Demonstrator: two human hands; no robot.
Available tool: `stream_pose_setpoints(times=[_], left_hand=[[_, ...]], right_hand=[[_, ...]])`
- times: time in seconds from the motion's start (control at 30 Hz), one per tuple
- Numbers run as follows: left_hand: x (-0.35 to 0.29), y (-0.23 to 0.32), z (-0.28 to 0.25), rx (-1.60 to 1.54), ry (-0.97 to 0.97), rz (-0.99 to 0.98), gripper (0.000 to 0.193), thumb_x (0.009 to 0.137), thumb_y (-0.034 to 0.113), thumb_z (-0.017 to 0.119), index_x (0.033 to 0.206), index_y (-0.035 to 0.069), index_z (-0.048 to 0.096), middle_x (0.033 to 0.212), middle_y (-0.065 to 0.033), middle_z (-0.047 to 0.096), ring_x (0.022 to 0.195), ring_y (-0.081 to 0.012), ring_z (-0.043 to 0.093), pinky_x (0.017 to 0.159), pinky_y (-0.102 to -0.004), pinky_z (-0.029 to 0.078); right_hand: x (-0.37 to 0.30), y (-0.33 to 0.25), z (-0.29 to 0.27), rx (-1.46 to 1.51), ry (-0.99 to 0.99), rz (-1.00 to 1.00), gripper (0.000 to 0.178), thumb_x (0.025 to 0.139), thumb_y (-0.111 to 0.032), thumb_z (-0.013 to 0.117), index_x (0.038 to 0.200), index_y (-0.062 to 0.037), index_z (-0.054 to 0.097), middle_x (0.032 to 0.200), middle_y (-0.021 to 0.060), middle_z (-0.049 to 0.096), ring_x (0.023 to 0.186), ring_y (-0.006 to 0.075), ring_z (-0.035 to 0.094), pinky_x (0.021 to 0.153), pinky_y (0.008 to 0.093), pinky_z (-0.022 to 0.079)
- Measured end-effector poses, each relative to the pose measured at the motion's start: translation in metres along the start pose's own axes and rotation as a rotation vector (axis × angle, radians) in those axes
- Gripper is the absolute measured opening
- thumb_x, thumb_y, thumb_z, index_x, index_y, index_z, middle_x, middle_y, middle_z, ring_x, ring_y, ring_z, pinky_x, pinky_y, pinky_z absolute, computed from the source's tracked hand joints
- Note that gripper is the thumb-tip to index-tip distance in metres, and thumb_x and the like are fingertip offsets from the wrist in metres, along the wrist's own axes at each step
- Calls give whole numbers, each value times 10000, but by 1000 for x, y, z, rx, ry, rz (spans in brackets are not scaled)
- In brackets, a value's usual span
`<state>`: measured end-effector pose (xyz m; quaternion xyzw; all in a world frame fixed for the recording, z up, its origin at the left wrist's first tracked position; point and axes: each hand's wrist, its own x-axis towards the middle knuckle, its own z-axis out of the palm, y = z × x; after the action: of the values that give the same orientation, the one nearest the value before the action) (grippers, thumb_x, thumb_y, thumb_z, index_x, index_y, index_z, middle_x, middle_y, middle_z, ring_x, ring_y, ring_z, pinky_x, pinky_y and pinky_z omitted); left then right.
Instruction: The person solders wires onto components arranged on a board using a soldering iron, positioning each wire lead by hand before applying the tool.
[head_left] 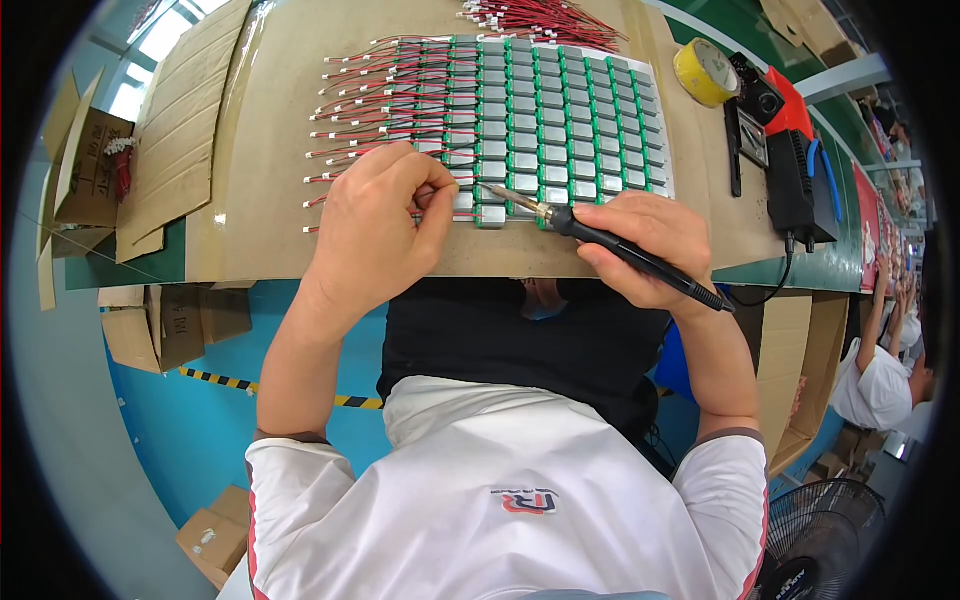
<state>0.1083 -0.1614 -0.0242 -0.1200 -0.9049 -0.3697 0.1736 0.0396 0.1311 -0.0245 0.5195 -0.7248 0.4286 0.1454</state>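
Observation:
My right hand [655,240] grips the black handle of a soldering iron [592,232], its metal tip pointing left. That tip reaches the near-left part of a grid of small silver-and-green battery cells [523,122]; whether it touches a joint is too small to tell. Close by the tip, my left hand [385,215] is closed in a pinch, with thumb and forefinger on a thin lead wire mostly hidden by the fingers. Red and black lead wires [372,105] with white connectors run out leftward from the left columns of cells.
Loose red wires [545,20] lie in a heap at the far edge. On the right are a yellow tape roll [706,72], an orange-red object [788,105] and a black box [800,190] with a cable. Cardboard [190,130] stands at left; a person [880,370] sits far right.

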Motion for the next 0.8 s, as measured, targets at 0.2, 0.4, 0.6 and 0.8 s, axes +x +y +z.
stream_pose_setpoints(times=[0.2, 0.4, 0.6, 0.8], left_hand=[[0, 0, 0, 5, -2, -1, 48, 890, -23, 755, 901, -12, 709, 792, -67, 632, 666, -160, 577, 587, -300, 471], [0, 1, -1, 6, -10, -11, 38, 888, -21, 750, 899, -14, 714, 792, -70, 633, 669, -162, 581, 590, -299, 474], [1, 2, -1, 6, -17, -19, 37, 888, -18, 750, 899, -14, 714, 792, -71, 635, 667, -164, 580, 591, -304, 474], [1, 2, -1, 16, -17, -15, 40, 890, -12, 751, 898, -15, 712, 795, -73, 636, 663, -164, 577, 590, -304, 473]], right_hand=[[-1, 1, 1, -4, 0, -10, 338, 819, -61, 893, 1131, 25, 795, 891, 126, 792, 738, 263, 764, 664, 340, 600], [-4, 1, -1, -4, 4, -3, 346, 822, -65, 894, 1138, 30, 789, 902, 130, 798, 746, 266, 770, 666, 340, 604], [-3, 1, -1, -3, 0, -16, 340, 826, -65, 890, 1138, 26, 789, 922, 134, 802, 740, 265, 767, 661, 338, 601], [-2, 1, 0, -23, 0, -42, 339, 824, -66, 891, 1135, 19, 790, 959, 148, 812, 740, 262, 766, 656, 335, 597]])
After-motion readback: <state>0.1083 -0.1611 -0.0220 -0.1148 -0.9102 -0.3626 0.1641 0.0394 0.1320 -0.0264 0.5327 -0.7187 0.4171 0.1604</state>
